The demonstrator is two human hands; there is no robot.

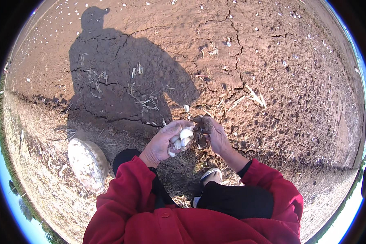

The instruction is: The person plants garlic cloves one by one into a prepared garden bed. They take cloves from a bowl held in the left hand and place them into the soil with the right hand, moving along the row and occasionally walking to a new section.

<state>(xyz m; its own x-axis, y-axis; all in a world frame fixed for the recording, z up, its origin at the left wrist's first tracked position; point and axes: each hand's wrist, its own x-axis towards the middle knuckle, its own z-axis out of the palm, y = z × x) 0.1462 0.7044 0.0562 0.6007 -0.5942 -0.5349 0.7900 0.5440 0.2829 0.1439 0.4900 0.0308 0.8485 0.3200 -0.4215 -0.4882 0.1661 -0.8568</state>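
My left hand point(163, 138) is closed around several white garlic cloves point(186, 133), held palm up above the soil. Close to its right, my right hand point(217, 134) has its fingers bent over a dark, muddy patch at the fingertips; whether that is a clod of soil, dirty fingers or another thing, I cannot tell. One pale clove point(186, 108) lies on the reddish soil just beyond my hands. To the left, a pale open sack point(102, 158) full of garlic cloves rests on the ground.
Cracked brown soil point(177, 18) stretches ahead, with many small white cloves dotted over it and bits of dry straw point(256, 97). My shadow falls over its left part. My shoe point(212, 176) stands below my right hand. Straw-strewn ground point(45, 183) surrounds the sack.
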